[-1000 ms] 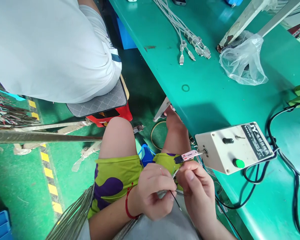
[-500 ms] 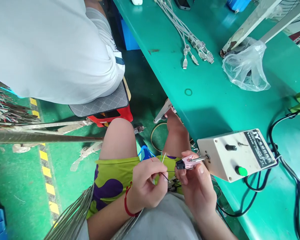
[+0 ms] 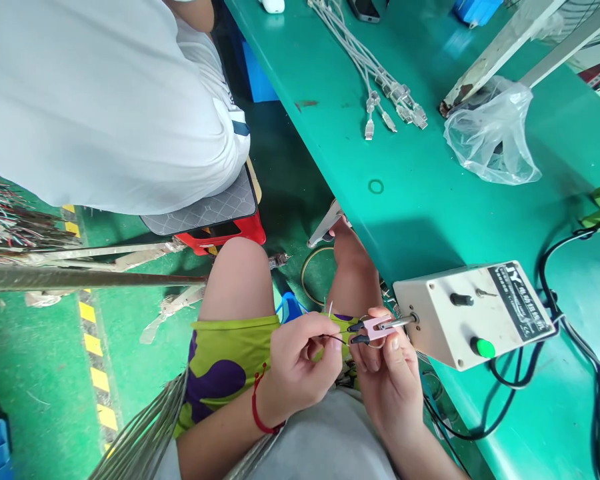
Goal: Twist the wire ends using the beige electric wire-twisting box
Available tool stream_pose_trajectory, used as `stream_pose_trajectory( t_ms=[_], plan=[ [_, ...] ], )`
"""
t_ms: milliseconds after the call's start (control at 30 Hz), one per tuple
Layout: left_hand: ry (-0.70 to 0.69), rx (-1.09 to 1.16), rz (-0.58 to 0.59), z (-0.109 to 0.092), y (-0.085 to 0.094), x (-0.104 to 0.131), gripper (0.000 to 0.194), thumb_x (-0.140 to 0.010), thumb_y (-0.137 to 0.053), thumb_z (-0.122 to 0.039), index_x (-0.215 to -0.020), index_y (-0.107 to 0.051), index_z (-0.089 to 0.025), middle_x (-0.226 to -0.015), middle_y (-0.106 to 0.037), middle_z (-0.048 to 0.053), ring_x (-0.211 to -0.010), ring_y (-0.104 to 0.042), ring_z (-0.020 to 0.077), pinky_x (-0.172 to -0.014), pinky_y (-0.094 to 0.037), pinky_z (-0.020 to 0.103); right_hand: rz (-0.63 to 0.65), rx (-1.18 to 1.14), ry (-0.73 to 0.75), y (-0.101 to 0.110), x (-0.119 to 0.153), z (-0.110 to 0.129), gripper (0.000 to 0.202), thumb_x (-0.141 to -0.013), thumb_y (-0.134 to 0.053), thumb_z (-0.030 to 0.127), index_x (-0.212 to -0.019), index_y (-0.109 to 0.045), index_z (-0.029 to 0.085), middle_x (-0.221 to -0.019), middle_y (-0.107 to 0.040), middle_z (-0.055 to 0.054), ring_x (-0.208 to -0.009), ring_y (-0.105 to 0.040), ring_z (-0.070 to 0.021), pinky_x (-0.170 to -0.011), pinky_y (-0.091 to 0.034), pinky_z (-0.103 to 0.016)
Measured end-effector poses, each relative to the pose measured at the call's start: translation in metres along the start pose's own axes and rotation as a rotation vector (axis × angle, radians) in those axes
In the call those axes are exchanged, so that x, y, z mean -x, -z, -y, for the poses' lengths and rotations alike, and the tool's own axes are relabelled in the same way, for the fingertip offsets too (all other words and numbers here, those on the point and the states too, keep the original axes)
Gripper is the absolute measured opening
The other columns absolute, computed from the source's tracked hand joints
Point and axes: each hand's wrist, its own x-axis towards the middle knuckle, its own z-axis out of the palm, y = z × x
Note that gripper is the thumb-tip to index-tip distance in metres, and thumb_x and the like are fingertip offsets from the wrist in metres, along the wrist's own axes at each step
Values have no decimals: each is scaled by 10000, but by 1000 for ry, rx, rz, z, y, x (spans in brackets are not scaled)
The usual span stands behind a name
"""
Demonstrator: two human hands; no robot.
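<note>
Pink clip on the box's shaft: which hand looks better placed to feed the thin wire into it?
Left, probably. The left hand pinches the thin wire, whose end is at the pink clip; the right hand is occupied holding that clip at the white box.

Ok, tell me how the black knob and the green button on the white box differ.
On the white box, the black knob is dark, narrow and stands out from the top face like a short peg. The green button is bright, rounder, wider and dome-shaped, sitting lower. The black knob lies toward the box's far edge; the green button sits nearer the person, by the near edge. Both are on the same top face, and neither hand touches them.
</note>
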Motion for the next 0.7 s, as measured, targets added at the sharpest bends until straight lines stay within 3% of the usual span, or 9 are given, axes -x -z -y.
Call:
stream_pose_trajectory(
  t_ms=[467,633,700],
  plan=[
    [-30,-14,5,-2,-2,0,209,-976,-685,-50,-1089,-692,-226,-760,-706,-55,-472,-481,65,-452,-400,186,-22,22,-24,5,4,-1,334,-1076,-832,534,-1277,-783,271,-636,-381,85,-601,-253,-130,-602,-304,-264],
    [-26,-4,16,0,-2,1,205,-988,-683,-54,-1099,-689,-226,-760,-685,-59,-483,-477,68,-460,-401,194,-18,54,-8,8,1,-8,440,-1107,-758,588,-1404,-755,263,-652,-388,84,-594,-288,-134,-603,-345,-264],
    [-23,4,18,1,-2,2,201,-994,-684,-60,-1106,-691,-226,-770,-684,-58,-484,-464,65,-459,-392,195,-1,117,2,10,1,-10,456,-1121,-687,656,-1314,-782,253,-649,-415,69,-591,-336,-145,-598,-372,-276]
  ],
)
